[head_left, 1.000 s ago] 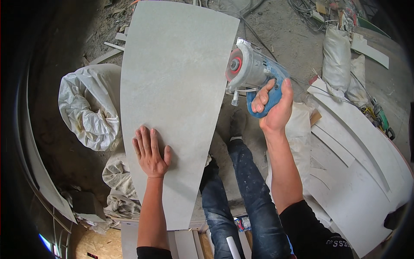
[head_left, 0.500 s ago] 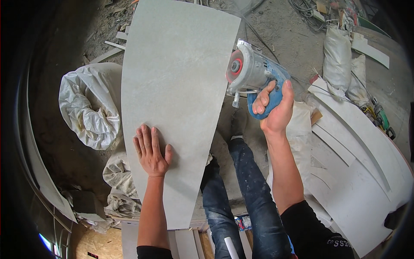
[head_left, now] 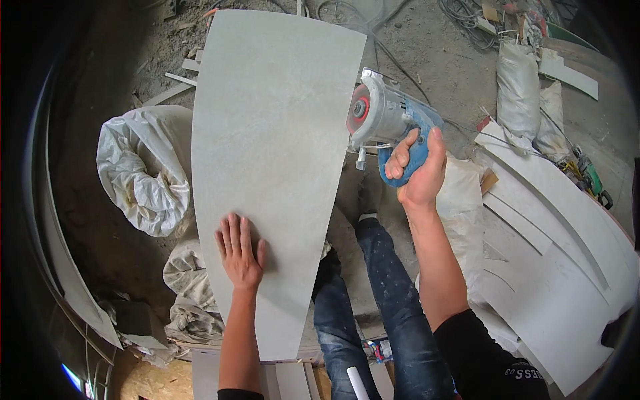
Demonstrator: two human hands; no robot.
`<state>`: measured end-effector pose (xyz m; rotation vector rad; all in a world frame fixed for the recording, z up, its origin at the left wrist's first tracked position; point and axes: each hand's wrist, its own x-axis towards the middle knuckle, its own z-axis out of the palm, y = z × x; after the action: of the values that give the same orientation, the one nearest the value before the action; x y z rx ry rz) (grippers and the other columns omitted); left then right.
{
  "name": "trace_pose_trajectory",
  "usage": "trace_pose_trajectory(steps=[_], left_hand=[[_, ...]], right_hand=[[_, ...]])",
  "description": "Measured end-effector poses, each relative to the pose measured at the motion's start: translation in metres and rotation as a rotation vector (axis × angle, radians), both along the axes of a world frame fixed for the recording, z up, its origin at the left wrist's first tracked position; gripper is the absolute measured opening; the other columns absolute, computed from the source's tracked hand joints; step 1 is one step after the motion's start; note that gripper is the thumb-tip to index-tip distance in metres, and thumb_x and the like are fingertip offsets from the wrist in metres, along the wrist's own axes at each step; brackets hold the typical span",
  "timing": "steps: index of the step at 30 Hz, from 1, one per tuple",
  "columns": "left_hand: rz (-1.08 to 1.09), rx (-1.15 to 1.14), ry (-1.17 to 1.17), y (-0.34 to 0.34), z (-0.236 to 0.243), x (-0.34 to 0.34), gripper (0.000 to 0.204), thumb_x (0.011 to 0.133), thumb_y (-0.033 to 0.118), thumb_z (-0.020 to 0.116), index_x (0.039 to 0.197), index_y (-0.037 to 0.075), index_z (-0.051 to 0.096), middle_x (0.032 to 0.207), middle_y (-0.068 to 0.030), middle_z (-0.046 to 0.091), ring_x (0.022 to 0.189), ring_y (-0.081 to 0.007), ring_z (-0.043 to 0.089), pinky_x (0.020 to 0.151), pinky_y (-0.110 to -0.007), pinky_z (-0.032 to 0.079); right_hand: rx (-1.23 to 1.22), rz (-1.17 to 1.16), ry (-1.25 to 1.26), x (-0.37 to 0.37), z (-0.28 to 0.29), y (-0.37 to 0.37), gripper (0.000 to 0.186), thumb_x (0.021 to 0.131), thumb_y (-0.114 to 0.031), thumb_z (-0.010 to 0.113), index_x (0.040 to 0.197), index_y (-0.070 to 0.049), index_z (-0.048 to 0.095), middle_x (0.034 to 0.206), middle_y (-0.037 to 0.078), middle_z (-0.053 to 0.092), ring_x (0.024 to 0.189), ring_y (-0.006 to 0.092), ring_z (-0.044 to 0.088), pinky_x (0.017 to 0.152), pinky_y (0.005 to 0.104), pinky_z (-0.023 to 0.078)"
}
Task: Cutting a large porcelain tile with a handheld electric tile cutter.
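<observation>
A long, pale panel (head_left: 280,113) is lying lengthwise before the person, its far end spreading wider than its near one; whatever is bearing it is staying hidden underneath, and the left forearm is covering part of its lower left edge. On the right, white sheets (head_left: 533,307) are overlapping, their outer side fading into the dark lens rim. The person's legs (head_left: 393,287) are running out at the lower edge, the left one partly disappearing beneath the panel. A crumpled white sack (head_left: 143,170) is sitting against the panel's left side. The blue-and-grey power saw (head_left: 393,110) is standing at the panel's right edge; whether its blade is biting in, I cannot tell. The right hand (head_left: 423,170) is clamping round the saw's handle, hiding much of the grip. The left hand (head_left: 241,257) is resting flat on the panel, fingers slightly apart, their tips blurring. The saw's red-centred disc (head_left: 358,109) is showing only partly outside its guard.
</observation>
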<state>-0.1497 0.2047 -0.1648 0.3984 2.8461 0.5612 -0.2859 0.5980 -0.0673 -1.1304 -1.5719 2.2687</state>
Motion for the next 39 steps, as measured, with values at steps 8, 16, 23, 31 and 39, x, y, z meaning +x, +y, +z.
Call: trace_pose_trajectory(steps=[8, 16, 23, 31, 39], left_hand=[[-0.051, -0.100, 0.012, -0.033, -0.007, 0.054, 0.066, 0.114, 0.043, 0.052, 0.172, 0.010, 0.047, 0.180, -0.0170, 0.042, 0.170, -0.0401, 0.033, 0.140, -0.058, 0.020], [-0.053, -0.098, 0.051, -0.030, -0.006, 0.053, 0.066, 0.114, 0.044, 0.051, 0.171, 0.010, 0.048, 0.180, -0.0159, 0.043, 0.169, -0.0381, 0.034, 0.140, -0.057, 0.022], [-0.060, -0.109, 0.066, -0.030, -0.002, 0.056, 0.067, 0.113, 0.042, 0.051, 0.171, 0.009, 0.048, 0.180, -0.0157, 0.043, 0.169, -0.0376, 0.034, 0.140, -0.056, 0.022], [-0.054, -0.093, 0.084, -0.030, -0.002, 0.057, 0.067, 0.112, 0.043, 0.050, 0.170, 0.009, 0.049, 0.180, -0.0151, 0.043, 0.170, -0.0367, 0.034, 0.140, -0.056, 0.023], [-0.044, -0.090, 0.091, -0.028, -0.006, 0.055, 0.066, 0.112, 0.043, 0.050, 0.170, 0.011, 0.049, 0.179, -0.0145, 0.044, 0.169, -0.0367, 0.035, 0.140, -0.056, 0.023]], right_hand=[[-0.006, -0.002, 0.007, 0.006, 0.005, -0.010, 0.053, 0.116, -0.054, 0.052, 0.094, -0.006, 0.060, 0.067, 0.006, 0.055, 0.050, 0.0174, 0.053, 0.050, 0.0357, 0.047], [-0.005, -0.024, 0.031, 0.005, 0.000, -0.010, 0.051, 0.114, -0.053, 0.055, 0.095, -0.006, 0.059, 0.067, 0.006, 0.055, 0.050, 0.0170, 0.051, 0.049, 0.0360, 0.046], [0.016, -0.015, 0.038, 0.009, -0.006, -0.015, 0.051, 0.113, -0.056, 0.057, 0.096, -0.007, 0.060, 0.066, 0.006, 0.054, 0.049, 0.0173, 0.051, 0.048, 0.0360, 0.045], [0.036, -0.017, 0.029, 0.018, -0.003, -0.017, 0.052, 0.112, -0.057, 0.058, 0.097, -0.008, 0.061, 0.066, 0.006, 0.054, 0.048, 0.0171, 0.050, 0.048, 0.0353, 0.044], [0.031, -0.001, 0.046, 0.017, -0.007, -0.013, 0.052, 0.112, -0.057, 0.058, 0.096, -0.008, 0.060, 0.066, 0.005, 0.053, 0.050, 0.0173, 0.050, 0.048, 0.0356, 0.044]])
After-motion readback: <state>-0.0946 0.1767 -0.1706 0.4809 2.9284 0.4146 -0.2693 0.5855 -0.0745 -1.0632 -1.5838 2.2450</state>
